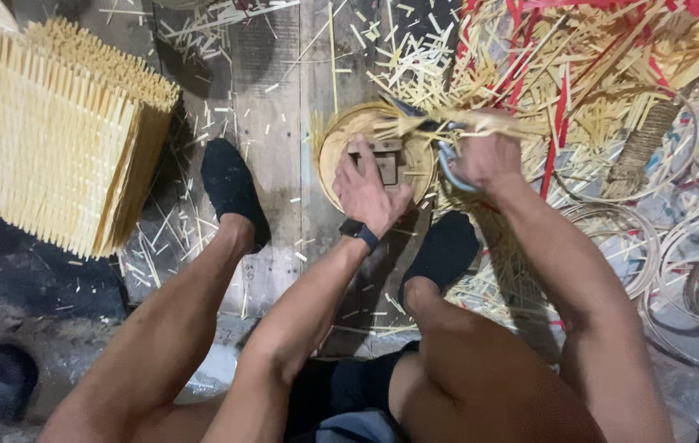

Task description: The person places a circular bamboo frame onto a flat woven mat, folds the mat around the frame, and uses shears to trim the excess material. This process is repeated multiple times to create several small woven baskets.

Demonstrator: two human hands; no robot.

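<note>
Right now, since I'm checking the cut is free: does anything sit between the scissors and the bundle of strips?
Nothing visible does. The scissors in the right hand already meet the bundle of strips over the round wooden block, which the left hand presses.

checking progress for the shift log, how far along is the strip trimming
Done: woven strip panels stand stacked at left. In hand: left hand presses the round wooden block; right hand works scissors on a strip bundle. Left: a loose strip heap.
</note>
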